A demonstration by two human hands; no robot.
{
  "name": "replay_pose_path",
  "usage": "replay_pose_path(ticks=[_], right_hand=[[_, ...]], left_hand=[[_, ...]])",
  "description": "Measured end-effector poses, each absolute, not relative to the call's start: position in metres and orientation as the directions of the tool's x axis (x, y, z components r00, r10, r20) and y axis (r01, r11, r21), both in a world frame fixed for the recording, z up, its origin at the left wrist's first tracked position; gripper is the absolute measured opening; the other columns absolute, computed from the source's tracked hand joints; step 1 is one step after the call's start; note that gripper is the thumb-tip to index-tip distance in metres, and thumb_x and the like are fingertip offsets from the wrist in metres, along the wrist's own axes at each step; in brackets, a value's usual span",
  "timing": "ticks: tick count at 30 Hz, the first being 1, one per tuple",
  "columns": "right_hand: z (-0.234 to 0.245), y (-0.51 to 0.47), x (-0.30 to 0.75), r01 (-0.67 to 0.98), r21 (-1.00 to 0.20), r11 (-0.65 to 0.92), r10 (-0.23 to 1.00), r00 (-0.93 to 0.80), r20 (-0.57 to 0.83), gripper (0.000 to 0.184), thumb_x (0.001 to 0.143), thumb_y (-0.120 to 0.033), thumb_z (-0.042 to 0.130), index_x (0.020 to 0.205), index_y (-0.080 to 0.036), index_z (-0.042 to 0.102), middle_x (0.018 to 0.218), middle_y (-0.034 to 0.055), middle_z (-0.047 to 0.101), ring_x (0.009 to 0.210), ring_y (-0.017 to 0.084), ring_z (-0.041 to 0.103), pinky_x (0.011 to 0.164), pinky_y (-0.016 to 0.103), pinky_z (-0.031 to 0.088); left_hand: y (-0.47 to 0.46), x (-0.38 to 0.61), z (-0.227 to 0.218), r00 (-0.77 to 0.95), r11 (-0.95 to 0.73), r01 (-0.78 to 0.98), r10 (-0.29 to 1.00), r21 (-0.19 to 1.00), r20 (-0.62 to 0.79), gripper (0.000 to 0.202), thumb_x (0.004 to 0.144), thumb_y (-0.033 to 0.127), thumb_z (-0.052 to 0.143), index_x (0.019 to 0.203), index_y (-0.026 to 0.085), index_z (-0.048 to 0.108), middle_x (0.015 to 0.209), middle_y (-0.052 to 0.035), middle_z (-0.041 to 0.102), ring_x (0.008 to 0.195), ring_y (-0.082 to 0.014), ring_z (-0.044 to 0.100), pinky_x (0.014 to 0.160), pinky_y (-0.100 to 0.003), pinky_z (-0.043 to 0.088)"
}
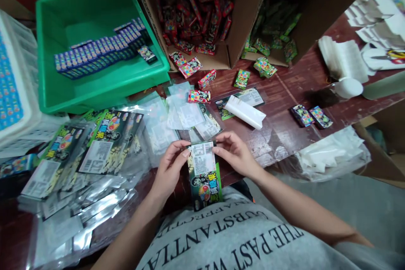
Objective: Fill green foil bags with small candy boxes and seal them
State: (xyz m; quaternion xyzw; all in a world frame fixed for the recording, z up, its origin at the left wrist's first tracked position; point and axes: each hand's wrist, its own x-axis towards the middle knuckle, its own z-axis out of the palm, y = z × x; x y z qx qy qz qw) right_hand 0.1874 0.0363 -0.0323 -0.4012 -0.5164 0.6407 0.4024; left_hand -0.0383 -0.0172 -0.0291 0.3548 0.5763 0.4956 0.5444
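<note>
Close to my body, a printed packet [205,187] in black, green and yellow hangs with its white barcode label toward the top. My left hand [171,166] pinches its upper left corner between thumb and fingers. At the upper right corner, my right hand [237,154] grips the same packet. Just beyond my hands lie translucent sleeves [182,112] with a small red box [199,96] on them. A folded white strip [245,112] rests on another printed packet [256,96]. More printed packets [107,139] are piled to the left in clear plastic.
A green bin [101,97] holds rows of purple boxes [98,52]. Cardboard cartons with red boxes [196,12] and green boxes [275,29] stand at the back. On the right are two dark boxes [311,117], a white roll [348,88] and bagged white sheets [332,152].
</note>
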Motion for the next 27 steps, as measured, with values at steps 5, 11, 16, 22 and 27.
replay_pose_path(ticks=[5,11,16,22,27], right_hand=[[-0.032,0.035,0.176,-0.035,-0.994,-0.105,0.926,-0.367,-0.085,0.021,0.091,-0.041,0.075,0.107,-0.027,0.073,0.100,0.0023,0.072,0.091,0.017,0.068,0.090,0.038,0.058],[-0.024,0.040,0.187,0.016,-0.999,0.040,0.928,-0.371,0.031,0.028,0.096,-0.037,0.069,0.123,-0.033,0.073,0.120,0.0036,0.076,0.113,0.020,0.070,0.106,0.045,0.053],[-0.013,0.046,0.193,0.009,-0.997,-0.075,0.903,-0.423,-0.071,0.017,0.088,-0.041,0.078,0.100,-0.030,0.081,0.109,0.0025,0.079,0.104,0.020,0.073,0.101,0.041,0.055],[-0.008,0.061,0.193,-0.023,-0.918,-0.397,0.845,-0.401,-0.355,0.027,0.079,-0.045,0.086,0.090,-0.022,0.080,0.091,0.0020,0.079,0.080,0.015,0.071,0.089,0.037,0.056],[-0.006,0.062,0.205,0.027,-0.972,-0.235,0.842,-0.494,-0.217,0.022,0.085,-0.046,0.080,0.094,-0.026,0.082,0.102,0.0035,0.080,0.096,0.019,0.073,0.094,0.039,0.057]], left_hand=[[-0.010,-0.035,-0.024,-0.141,0.214,-0.098,0.964,0.972,-0.226,0.016,0.090,0.037,0.074,0.095,0.022,0.071,0.126,-0.0068,0.069,0.113,-0.0223,0.065,0.098,-0.035,0.051],[0.000,-0.035,-0.011,-0.167,0.240,0.014,0.958,0.971,-0.235,0.034,0.085,0.040,0.079,0.114,0.024,0.071,0.104,-0.0053,0.077,0.102,-0.0217,0.069,0.098,-0.038,0.054],[0.012,-0.035,0.006,-0.067,0.261,0.201,0.965,0.944,-0.253,0.023,0.084,0.044,0.078,0.087,0.021,0.077,0.099,-0.0059,0.078,0.094,-0.0219,0.070,0.091,-0.036,0.055],[0.030,-0.033,0.019,-0.036,0.333,0.184,0.942,0.925,-0.332,0.022,0.078,0.040,0.082,0.079,0.019,0.075,0.078,-0.0021,0.075,0.070,-0.0151,0.065,0.072,-0.028,0.053],[0.032,-0.043,0.015,0.144,0.271,0.231,0.940,0.934,-0.309,0.020,0.080,0.041,0.081,0.086,0.023,0.078,0.092,-0.0043,0.079,0.084,-0.0193,0.070,0.082,-0.033,0.056]])
